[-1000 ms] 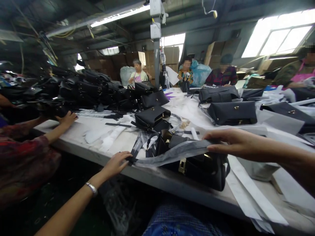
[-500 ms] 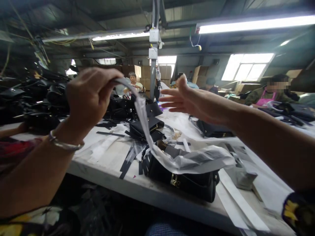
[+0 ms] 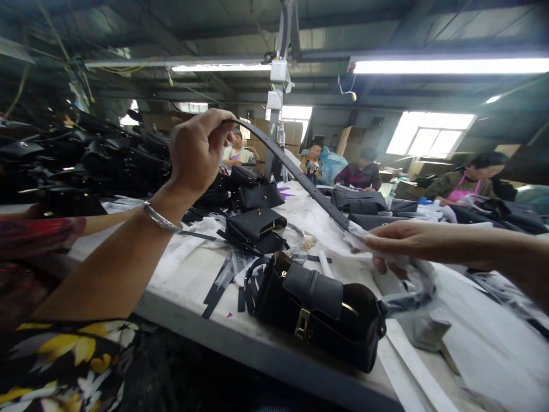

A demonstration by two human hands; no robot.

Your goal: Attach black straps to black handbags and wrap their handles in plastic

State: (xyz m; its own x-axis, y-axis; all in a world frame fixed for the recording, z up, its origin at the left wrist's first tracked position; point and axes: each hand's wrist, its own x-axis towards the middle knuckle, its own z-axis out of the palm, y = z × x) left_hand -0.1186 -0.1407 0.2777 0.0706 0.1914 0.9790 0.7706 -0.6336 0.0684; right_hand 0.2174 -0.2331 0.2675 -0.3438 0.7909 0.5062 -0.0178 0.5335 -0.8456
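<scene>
Our left hand (image 3: 195, 151) pinches the strap (image 3: 300, 175); our right hand (image 3: 409, 243) grips its plastic (image 3: 428, 285). The strap slants between our hands, above the bag (image 3: 313, 303); an even pull should avoid kinks.

Silver bangle (image 3: 160, 218), black yellow-flowered sleeve (image 3: 72, 360)

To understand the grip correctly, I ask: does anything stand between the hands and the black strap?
Yes: translucent wrapping bunches at the right hand, around the black strap. Nothing visible separates the left hand from the strap.
</scene>
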